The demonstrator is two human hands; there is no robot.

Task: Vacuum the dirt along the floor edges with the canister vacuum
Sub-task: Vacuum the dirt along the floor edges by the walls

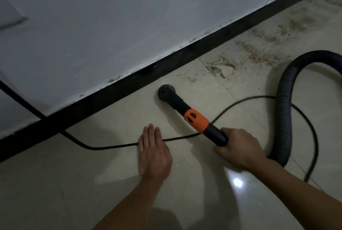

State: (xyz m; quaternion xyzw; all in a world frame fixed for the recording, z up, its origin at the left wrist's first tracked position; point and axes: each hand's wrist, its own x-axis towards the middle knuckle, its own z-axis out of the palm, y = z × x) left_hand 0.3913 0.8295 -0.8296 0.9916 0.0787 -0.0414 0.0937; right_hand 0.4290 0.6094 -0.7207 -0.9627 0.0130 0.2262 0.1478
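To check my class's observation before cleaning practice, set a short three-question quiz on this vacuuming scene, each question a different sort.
1. True or false: the left hand grips the wand.
2. Most dirt lies: A) along the baseboard past the nozzle; B) under the left hand; C) on the hose.
3. Fill in: the wand's collar is ____.
Key: 1 false, the left hand lies flat over the cord; 2 A; 3 orange.

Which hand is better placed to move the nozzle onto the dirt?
Right: the right hand grips the wand, its nozzle near the dirt; the left hand lies flat over the cord.
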